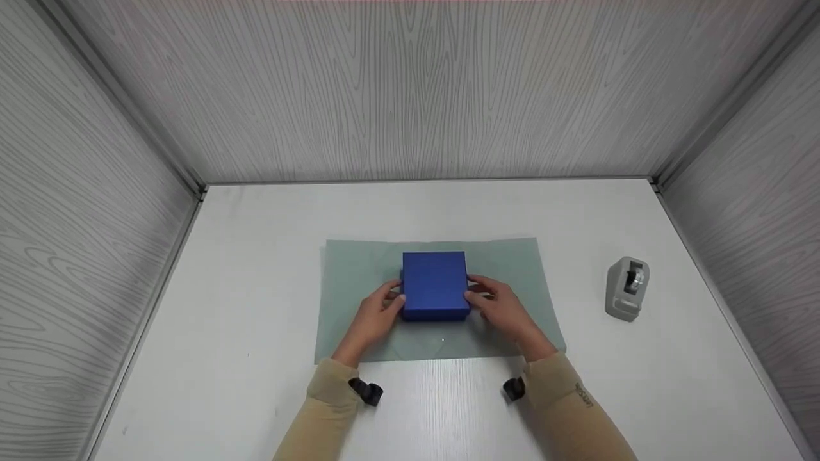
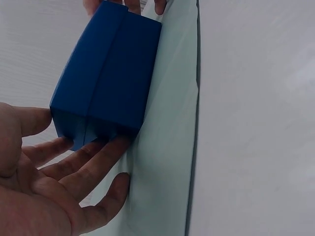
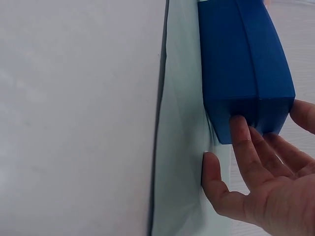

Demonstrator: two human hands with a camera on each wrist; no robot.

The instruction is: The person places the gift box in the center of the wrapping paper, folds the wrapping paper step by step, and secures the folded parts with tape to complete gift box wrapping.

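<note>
A blue lidded box [image 1: 435, 280] lies on a pale green sheet of paper [image 1: 506, 259], near the sheet's middle. My left hand [image 1: 373, 318] holds the box's left side, with the thumb by the lid's edge and several fingers against the side wall. On the opposite side my right hand [image 1: 508, 312] holds it in the same way. Both wrist views show fingertips touching the box's end walls, while each little finger rests near the paper. The box's underside is hidden.
To the right on the white table [image 1: 256, 288] stands a grey tape dispenser [image 1: 627, 289] with a roll in it. Wood-grained panels [image 1: 416, 89] enclose the table at the back and on both sides.
</note>
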